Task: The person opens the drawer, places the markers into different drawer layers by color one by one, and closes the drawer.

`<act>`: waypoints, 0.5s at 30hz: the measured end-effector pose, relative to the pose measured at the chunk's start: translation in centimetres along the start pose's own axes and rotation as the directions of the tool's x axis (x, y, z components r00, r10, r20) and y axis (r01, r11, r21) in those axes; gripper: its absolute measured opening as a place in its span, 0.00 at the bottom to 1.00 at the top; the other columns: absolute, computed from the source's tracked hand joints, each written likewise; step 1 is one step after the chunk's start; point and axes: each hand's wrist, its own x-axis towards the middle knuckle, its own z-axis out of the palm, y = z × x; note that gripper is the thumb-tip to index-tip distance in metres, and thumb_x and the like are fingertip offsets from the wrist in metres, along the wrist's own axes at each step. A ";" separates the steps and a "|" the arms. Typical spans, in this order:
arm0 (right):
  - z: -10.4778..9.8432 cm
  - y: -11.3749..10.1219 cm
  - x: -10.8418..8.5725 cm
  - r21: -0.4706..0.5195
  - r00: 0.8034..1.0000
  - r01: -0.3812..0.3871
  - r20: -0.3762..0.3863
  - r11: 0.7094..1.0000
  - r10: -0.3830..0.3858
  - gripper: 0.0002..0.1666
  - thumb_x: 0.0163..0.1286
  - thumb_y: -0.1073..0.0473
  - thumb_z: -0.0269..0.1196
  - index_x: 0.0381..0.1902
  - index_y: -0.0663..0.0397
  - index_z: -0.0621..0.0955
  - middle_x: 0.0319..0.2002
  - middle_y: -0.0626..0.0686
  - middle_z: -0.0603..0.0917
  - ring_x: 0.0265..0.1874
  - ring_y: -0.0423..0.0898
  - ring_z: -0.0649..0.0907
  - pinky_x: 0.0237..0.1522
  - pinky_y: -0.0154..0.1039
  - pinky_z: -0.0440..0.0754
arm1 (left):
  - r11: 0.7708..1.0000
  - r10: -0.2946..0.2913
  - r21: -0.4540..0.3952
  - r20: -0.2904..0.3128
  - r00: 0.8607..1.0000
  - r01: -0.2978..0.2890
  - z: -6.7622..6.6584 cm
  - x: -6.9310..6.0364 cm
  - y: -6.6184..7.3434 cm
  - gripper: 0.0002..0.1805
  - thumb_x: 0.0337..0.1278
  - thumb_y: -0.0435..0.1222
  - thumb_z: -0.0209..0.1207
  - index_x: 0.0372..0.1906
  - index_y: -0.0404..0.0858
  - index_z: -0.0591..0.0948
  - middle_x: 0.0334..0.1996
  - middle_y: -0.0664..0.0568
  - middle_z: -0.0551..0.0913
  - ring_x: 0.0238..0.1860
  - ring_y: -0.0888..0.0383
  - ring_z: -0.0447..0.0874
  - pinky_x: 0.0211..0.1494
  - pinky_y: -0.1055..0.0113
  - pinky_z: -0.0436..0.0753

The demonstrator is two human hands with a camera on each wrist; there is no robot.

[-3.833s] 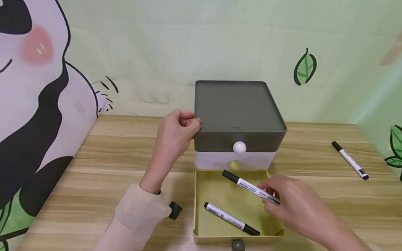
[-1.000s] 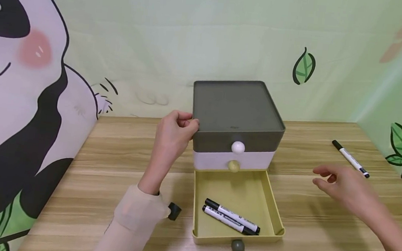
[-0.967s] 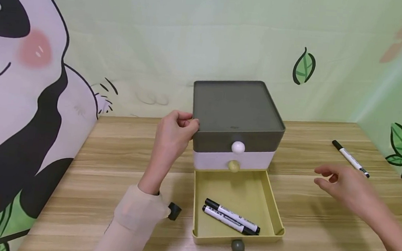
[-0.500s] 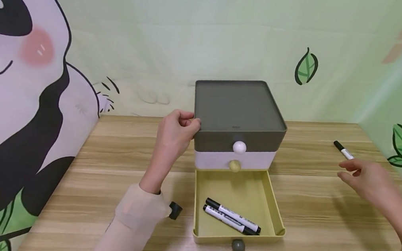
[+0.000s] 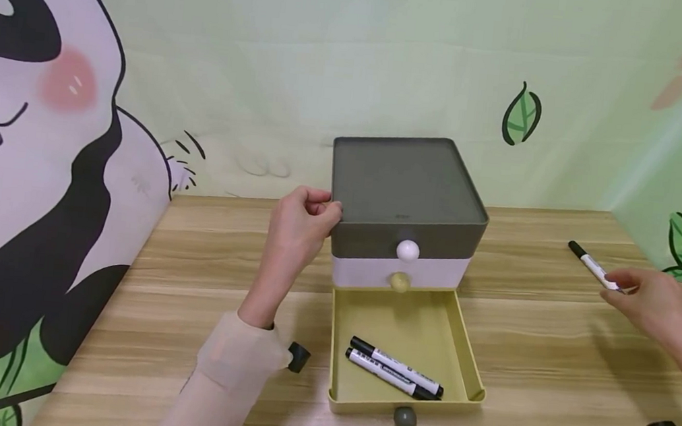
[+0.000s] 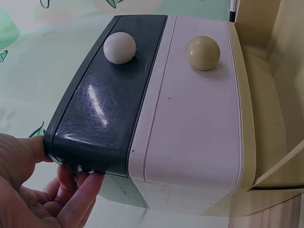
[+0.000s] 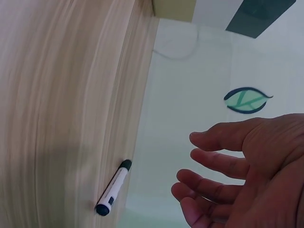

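Note:
A three-tier desktop drawer box, grey, white and yellow, stands on the table with its bottom yellow drawer pulled out. My left hand grips the front left corner of the grey top tier; in the left wrist view its thumb and curled fingers hold that corner. Two white markers with black caps, one a rear marker and one a front marker, lie side by side in the drawer. On the right, my right hand hovers near a third marker; the right wrist view shows loose fingers apart from it.
The wooden table meets a pale green wall cloth printed with a panda and leaves. A white knob, a yellow knob and a grey knob stick out from the drawer fronts.
The right hand earlier held a marker over the drawer; that marker now lies in it beside the other. The right hand has since moved right to the third marker. The left hand stays put.

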 end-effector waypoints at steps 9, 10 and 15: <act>-0.2 1.9 0.7 -0.015 0.998 -0.056 -0.001 0.998 0.056 0.23 0.70 0.64 0.65 0.53 0.80 0.76 0.49 0.81 0.77 0.43 0.77 0.76 0.42 0.67 0.69 | 1.000 0.001 -0.020 0.006 1.000 -0.001 0.0 -0.1 -0.2 0.18 0.64 0.41 0.64 0.52 0.34 0.84 0.34 0.48 0.83 0.32 0.52 0.84 0.36 0.64 0.77; -0.3 2.1 0.8 -0.016 0.998 -0.062 -0.001 0.998 0.062 0.23 0.70 0.64 0.66 0.53 0.80 0.76 0.50 0.81 0.77 0.44 0.78 0.76 0.42 0.67 0.70 | 1.000 0.001 -0.019 0.005 1.000 -0.001 0.0 -0.1 -0.2 0.18 0.64 0.41 0.64 0.52 0.34 0.84 0.34 0.48 0.83 0.32 0.52 0.84 0.36 0.64 0.77; -0.1 3.1 1.3 -0.024 0.996 -0.088 0.010 0.996 0.089 0.25 0.70 0.62 0.66 0.54 0.80 0.76 0.50 0.81 0.77 0.45 0.78 0.76 0.40 0.64 0.72 | 1.000 0.005 -0.013 0.005 1.000 -0.005 -0.1 -0.1 -0.2 0.17 0.64 0.41 0.64 0.52 0.34 0.84 0.33 0.48 0.84 0.31 0.52 0.84 0.35 0.64 0.77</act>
